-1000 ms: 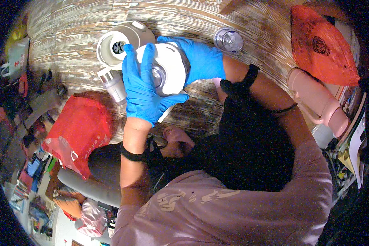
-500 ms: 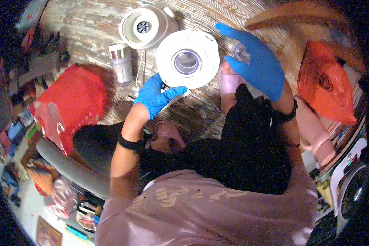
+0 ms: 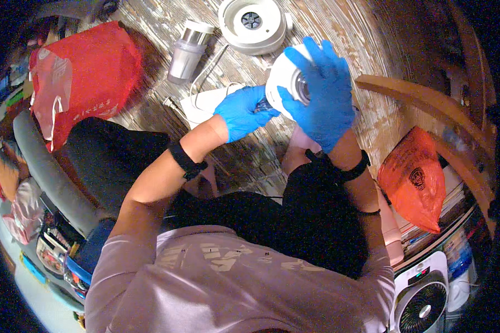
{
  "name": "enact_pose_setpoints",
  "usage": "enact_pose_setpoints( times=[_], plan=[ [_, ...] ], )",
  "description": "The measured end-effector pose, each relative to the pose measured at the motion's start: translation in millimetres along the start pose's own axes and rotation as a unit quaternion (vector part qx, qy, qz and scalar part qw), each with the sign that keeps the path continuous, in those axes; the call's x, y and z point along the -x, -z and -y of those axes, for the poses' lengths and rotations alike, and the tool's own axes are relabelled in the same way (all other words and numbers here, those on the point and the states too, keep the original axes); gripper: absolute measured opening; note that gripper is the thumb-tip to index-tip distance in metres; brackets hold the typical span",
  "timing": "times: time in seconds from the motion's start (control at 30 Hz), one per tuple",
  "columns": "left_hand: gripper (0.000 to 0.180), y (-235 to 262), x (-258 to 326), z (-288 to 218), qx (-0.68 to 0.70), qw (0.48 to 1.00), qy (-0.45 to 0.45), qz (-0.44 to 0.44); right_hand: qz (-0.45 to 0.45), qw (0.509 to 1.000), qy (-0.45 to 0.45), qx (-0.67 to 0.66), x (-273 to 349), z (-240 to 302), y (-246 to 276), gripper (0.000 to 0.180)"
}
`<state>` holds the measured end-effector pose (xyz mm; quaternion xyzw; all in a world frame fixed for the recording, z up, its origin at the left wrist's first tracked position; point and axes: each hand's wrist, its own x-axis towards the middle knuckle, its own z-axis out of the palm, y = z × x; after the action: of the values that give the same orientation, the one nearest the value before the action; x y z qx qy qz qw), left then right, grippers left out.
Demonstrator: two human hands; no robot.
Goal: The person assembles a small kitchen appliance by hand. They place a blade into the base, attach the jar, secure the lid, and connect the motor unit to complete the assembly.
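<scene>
The floor (image 3: 150,116) is of worn wooden planks, pale and streaked — lit warmly from above. A red plastic bag (image 3: 78,72) lies at the left, an orange bag (image 3: 414,180) at the right beside a curved wooden chair frame (image 3: 428,105). A white fan (image 3: 419,302) stands at the lower right.

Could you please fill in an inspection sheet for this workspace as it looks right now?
Surface: worn wooden floor, pale and streaked.
Job's things: round white part with a clear centre, held between both hands; white round base beyond it; small capped cylinder lying beside the base.
Clutter: red plastic bag, orange plastic bag, white paper sheet.
Hands: left hand and right hand, both blue-gloved, on the part.
Cables: thin white cord by the paper.
Surroundings: curved wooden piece, white fan.
</scene>
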<state>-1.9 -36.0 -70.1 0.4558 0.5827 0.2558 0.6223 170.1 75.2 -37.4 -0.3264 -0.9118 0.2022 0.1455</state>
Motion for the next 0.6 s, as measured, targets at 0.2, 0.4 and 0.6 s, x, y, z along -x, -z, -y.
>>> enact_pose_setpoints(
  times=[0.2,0.4,0.6],
  plan=[
    [0.027,-15,-15,-18,-0.087,0.995,0.042,-0.033,-0.098,0.991,-0.090,-0.024,0,-2,1,0.065],
    [0.026,0,-21,-25,-0.157,0.987,0.046,0.007,-0.013,0.996,0.005,-0.089,-3,-29,17,0.063],
    [0.028,6,-31,-41,-0.148,0.987,0.047,0.030,0.040,0.989,0.058,-0.128,-9,-55,24,0.061]
  ],
)
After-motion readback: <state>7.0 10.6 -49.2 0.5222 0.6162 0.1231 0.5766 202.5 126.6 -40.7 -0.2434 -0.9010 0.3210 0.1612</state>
